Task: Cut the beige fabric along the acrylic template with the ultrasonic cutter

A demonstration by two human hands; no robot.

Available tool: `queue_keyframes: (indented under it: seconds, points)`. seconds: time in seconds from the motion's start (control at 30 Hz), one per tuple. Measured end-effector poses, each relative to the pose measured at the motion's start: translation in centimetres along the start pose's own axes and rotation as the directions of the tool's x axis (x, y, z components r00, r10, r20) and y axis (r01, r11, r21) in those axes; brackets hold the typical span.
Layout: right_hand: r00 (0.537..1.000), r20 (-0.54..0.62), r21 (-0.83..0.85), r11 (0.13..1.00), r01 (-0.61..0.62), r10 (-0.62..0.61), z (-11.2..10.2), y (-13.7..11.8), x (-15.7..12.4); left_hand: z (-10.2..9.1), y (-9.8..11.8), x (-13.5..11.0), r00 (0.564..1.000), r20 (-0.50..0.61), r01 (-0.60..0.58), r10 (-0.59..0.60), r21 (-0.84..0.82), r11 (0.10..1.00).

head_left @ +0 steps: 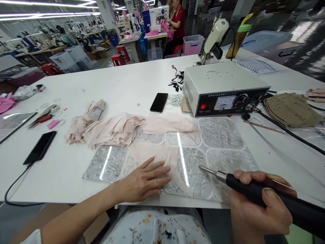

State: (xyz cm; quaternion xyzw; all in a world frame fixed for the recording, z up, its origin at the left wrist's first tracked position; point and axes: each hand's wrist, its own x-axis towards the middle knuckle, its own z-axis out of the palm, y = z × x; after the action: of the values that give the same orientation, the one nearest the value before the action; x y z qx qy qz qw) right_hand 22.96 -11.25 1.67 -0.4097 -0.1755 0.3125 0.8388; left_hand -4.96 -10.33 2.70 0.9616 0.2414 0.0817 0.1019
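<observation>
My left hand (144, 181) lies flat with fingers spread on a thin pale pink fabric piece (162, 157) spread over a scratched clear cutting plate (218, 135). My right hand (259, 206) is wrapped round a black pen-shaped cutting tool (256, 191). Its metal tip (203, 168) rests just above the plate, right of the fabric. The tool's cable (281, 127) runs to a white control box (223, 89) with a dial gauge.
A heap of pink fabric strips (106, 128) lies left of the plate. Two black phones (159, 102) (40, 146), scissors (40, 118), white rings (175, 100) and brown cut pieces (291, 110) sit on the white table (114, 78). A person in red (177, 20) sews far behind.
</observation>
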Motion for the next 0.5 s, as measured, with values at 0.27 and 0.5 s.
queue_keyframes:
  seconds: [0.27,0.5]
  points:
    - [0.971,0.223,-0.184,0.982,-0.050,0.091,-2.2,-0.7,0.9,0.7,0.8,-0.8,0.980,-0.109,0.168,-0.164,0.027,0.985]
    - [0.978,0.131,-0.368,0.924,-0.104,0.163,-4.7,-0.7,0.0,0.2,-2.0,-3.7,0.955,-0.158,0.276,-0.251,0.163,0.947]
